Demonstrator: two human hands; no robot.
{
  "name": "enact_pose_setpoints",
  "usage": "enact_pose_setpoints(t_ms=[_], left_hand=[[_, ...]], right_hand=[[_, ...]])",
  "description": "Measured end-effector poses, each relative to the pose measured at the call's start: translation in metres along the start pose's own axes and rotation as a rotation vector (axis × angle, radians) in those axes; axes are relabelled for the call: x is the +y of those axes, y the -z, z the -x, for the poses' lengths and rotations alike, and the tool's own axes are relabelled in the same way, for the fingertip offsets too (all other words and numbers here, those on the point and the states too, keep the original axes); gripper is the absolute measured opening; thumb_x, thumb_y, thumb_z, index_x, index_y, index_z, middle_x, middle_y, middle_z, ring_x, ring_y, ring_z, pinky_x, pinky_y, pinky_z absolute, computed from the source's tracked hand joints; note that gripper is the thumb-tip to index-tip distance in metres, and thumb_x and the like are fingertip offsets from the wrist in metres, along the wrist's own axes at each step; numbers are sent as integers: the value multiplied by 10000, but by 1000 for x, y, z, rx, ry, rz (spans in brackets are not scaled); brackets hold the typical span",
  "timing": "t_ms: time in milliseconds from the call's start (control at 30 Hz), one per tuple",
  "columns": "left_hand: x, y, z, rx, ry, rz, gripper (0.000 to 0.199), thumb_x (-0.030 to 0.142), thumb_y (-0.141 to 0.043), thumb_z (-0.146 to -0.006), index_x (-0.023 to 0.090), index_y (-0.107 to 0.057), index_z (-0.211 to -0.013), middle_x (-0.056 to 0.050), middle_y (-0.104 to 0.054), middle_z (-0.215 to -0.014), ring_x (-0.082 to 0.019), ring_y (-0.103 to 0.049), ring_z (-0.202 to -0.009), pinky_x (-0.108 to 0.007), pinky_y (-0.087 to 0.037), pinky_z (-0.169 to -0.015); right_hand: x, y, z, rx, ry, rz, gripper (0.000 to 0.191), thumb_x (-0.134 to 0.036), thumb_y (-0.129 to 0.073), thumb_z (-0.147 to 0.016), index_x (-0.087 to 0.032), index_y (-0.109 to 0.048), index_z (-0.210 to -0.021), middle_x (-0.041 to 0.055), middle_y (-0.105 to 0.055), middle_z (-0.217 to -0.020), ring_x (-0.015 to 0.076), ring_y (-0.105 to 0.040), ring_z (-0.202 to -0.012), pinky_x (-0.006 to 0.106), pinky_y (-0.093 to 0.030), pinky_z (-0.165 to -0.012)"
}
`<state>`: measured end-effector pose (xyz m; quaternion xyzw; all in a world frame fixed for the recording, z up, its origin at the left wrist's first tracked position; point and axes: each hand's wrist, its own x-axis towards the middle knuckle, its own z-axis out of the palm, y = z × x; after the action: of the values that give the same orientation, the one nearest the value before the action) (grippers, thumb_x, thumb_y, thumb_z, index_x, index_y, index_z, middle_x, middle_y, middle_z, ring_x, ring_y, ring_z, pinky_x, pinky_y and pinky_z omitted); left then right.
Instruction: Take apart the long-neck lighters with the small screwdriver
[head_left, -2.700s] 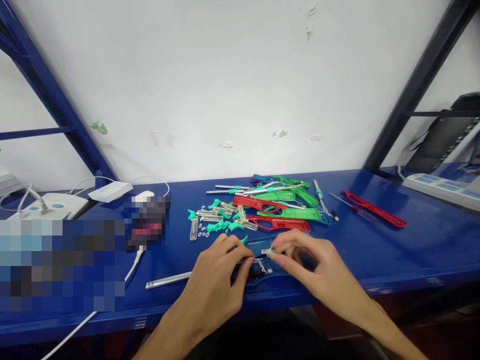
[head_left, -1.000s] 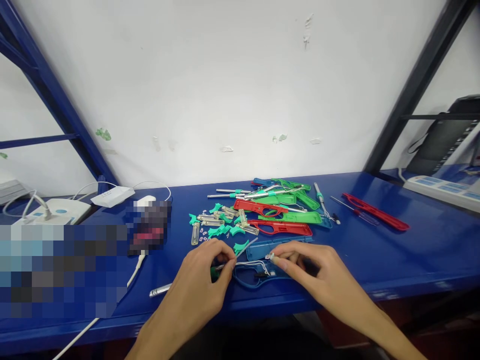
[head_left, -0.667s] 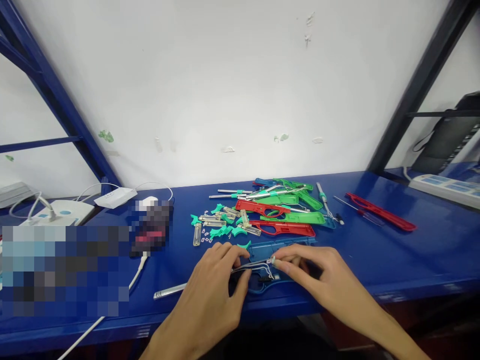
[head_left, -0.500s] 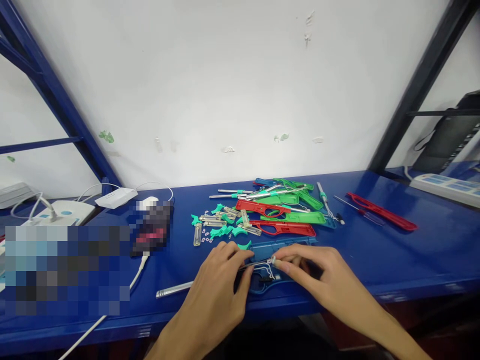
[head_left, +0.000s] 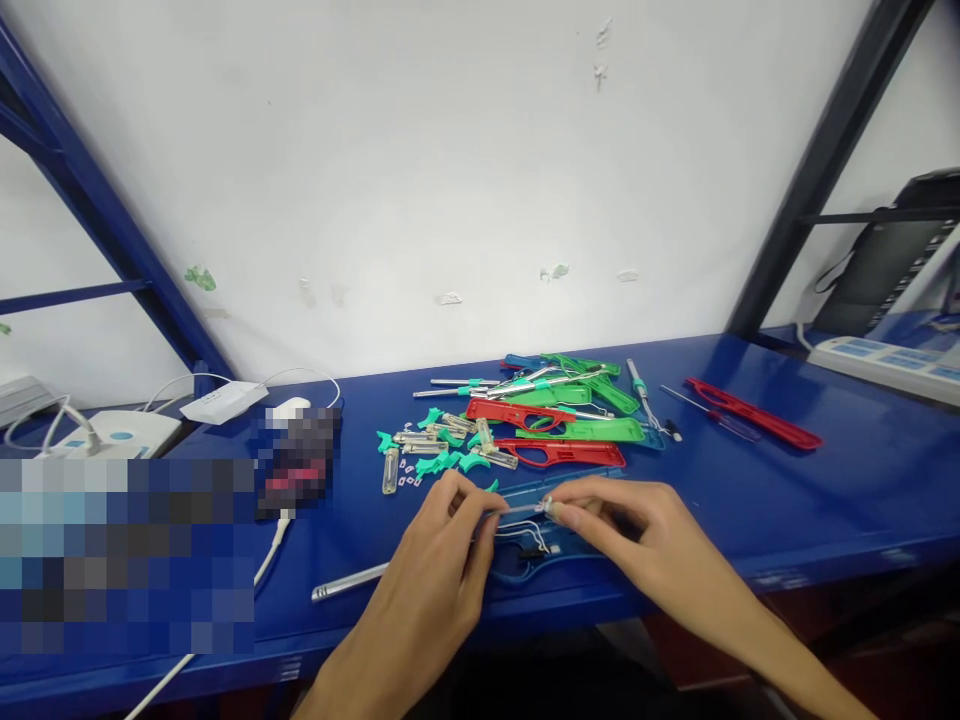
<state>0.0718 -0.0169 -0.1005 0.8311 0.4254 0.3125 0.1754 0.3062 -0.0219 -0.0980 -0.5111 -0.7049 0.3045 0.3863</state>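
Note:
My left hand is closed, pinching a thin clear tube between thumb and fingertips. At the tube's other end, a small whitish fitting sits between the thumb and forefinger of my right hand. Below both hands lies a blue lighter casing half with a looped handle. White wires and a small black part rest over it. A silver metal barrel sticks out to the left beneath my left hand. Another blue casing half lies just behind, partly hidden by my hands.
Behind lie red casings, green casings and metal barrels. Clear fuel tanks and teal triggers are piled left of them. A screwdriver and red casing half lie right. A white cable crosses the left side.
My left hand has shifted slightly up and now pinches the tube, which is lifted and shows more clearly between the hands. My right hand keeps its pinch on the fitting. The camera view has shifted slightly.

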Motion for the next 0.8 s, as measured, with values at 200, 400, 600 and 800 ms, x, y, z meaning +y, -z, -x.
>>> enact_pose_setpoints(t_ms=[200,400,600,800], left_hand=[[-2,-2,-2,10,-58,-47,177,169,-469,-1068,234,-632,-1092,-22,-592,-1031,-169,-601,-926,-306,-480,-836],[-6,-5,1,14,-115,-139,308,138,-431,-1073,254,-597,-1305,-37,-578,-1049,-170,-604,-904,-318,-486,-806],[-7,-5,2,36,-155,-163,336,126,-440,-1062,255,-604,-1326,-35,-566,-998,-167,-591,-855,-305,-492,-758],[-8,-5,2,36,-169,-170,352,123,-443,-1056,263,-599,-1339,-41,-576,-1005,-169,-598,-860,-298,-500,-758]], right_hand=[[-1,1,1,-10,36,-20,279,-469,-621,-985,-276,-823,-987,26,-821,-988,258,-741,-935,340,-556,-832],[-2,2,1,-10,57,-25,262,-446,-619,-996,-295,-832,-984,7,-827,-1012,234,-747,-917,321,-558,-811],[-3,2,2,-1,56,-21,271,-448,-617,-995,-284,-832,-986,19,-825,-1004,241,-746,-912,330,-563,-813],[-2,1,3,4,60,3,290,-455,-599,-1001,-274,-824,-976,29,-824,-1011,255,-747,-921,342,-569,-816]])
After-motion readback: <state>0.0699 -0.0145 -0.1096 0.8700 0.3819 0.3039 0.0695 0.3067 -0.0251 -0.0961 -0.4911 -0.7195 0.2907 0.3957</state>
